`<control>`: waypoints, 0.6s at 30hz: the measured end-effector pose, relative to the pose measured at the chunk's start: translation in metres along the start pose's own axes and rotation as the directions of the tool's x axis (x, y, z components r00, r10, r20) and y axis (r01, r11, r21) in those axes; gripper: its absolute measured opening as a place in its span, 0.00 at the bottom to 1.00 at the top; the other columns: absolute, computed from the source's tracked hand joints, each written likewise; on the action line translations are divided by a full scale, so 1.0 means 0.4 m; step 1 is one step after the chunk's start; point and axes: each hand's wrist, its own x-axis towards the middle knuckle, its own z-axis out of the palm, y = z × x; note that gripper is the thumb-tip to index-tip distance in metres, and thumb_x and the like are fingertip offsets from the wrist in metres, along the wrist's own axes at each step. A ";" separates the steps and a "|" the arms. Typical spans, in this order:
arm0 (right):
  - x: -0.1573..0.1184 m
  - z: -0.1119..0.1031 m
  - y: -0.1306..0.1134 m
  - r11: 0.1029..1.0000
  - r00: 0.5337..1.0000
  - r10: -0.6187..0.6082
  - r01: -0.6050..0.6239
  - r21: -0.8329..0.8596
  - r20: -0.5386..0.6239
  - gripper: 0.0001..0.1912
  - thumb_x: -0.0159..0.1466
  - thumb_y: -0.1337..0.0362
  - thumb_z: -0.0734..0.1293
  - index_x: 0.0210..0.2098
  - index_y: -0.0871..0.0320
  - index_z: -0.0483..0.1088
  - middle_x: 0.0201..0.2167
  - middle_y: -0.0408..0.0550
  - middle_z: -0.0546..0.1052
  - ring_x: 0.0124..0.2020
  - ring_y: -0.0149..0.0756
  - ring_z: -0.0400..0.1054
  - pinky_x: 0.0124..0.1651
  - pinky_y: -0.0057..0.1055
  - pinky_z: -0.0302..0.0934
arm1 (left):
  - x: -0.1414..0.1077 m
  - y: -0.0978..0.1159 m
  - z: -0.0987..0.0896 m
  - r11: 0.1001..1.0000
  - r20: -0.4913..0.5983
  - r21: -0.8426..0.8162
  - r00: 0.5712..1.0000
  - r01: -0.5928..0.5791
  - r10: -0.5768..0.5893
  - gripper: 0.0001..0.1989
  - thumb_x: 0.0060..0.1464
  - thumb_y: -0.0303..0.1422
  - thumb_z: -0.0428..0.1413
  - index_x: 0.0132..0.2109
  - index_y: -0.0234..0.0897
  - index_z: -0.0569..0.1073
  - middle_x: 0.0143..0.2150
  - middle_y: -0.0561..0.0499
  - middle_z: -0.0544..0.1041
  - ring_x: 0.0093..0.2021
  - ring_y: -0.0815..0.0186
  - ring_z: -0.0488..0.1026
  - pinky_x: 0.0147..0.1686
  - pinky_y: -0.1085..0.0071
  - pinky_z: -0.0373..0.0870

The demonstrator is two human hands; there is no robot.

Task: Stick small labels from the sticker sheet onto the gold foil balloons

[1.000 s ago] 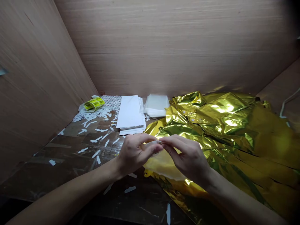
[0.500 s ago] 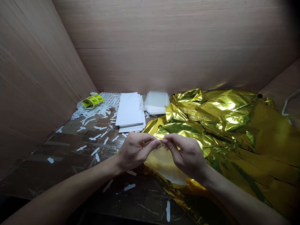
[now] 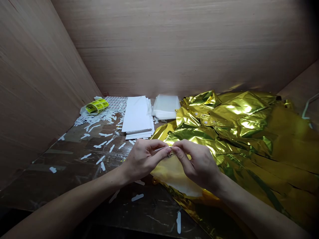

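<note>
My left hand [image 3: 146, 158] and my right hand [image 3: 196, 161] meet fingertip to fingertip near the middle of the head view. Both are closed in a pinch on something thin and pale between thumbs and forefingers, too small to make out. Below the fingertips, a pale translucent sheet [image 3: 178, 176] with some dark print at its top lies over gold foil. The shiny gold foil [image 3: 239, 129] spreads in a crumpled pile under and beyond my right hand and forearm.
Behind my left hand lie stacked white cards [image 3: 136, 114], with clear plastic sleeves [image 3: 165, 107] beside them. A yellow label roll [image 3: 97, 106] sits at the back left. White hang tabs [image 3: 137, 198] are scattered on the brown table [image 3: 82, 179]. Wooden panels [image 3: 161, 46] stand around.
The view has shifted very slightly. Both hands keep nearly the same pose, fingertips still together.
</note>
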 end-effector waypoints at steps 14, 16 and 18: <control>-0.004 0.007 0.010 0.988 0.984 0.143 -0.149 0.050 0.105 0.11 0.71 0.66 0.61 0.33 0.58 0.72 0.24 0.40 0.72 0.23 0.27 0.63 0.29 0.25 0.54 | 0.004 -0.003 0.005 0.998 0.107 0.064 0.994 0.004 -0.011 0.11 0.65 0.32 0.55 0.37 0.33 0.80 0.29 0.53 0.79 0.28 0.72 0.71 0.30 0.77 0.65; -0.007 0.011 0.015 0.991 0.986 0.133 -0.133 -0.005 0.096 0.13 0.71 0.66 0.61 0.31 0.59 0.71 0.23 0.41 0.71 0.22 0.27 0.61 0.28 0.26 0.53 | 0.007 -0.001 0.005 0.997 0.126 0.064 0.991 0.035 -0.043 0.12 0.65 0.32 0.54 0.38 0.33 0.80 0.29 0.53 0.78 0.28 0.72 0.70 0.29 0.77 0.64; -0.009 0.014 0.019 0.993 0.991 0.109 -0.104 -0.059 0.077 0.14 0.71 0.66 0.60 0.30 0.59 0.70 0.22 0.41 0.70 0.22 0.28 0.60 0.28 0.28 0.51 | 0.007 0.002 0.005 0.996 0.138 0.054 0.988 0.065 -0.071 0.12 0.65 0.34 0.54 0.39 0.33 0.81 0.30 0.52 0.79 0.30 0.72 0.70 0.27 0.78 0.63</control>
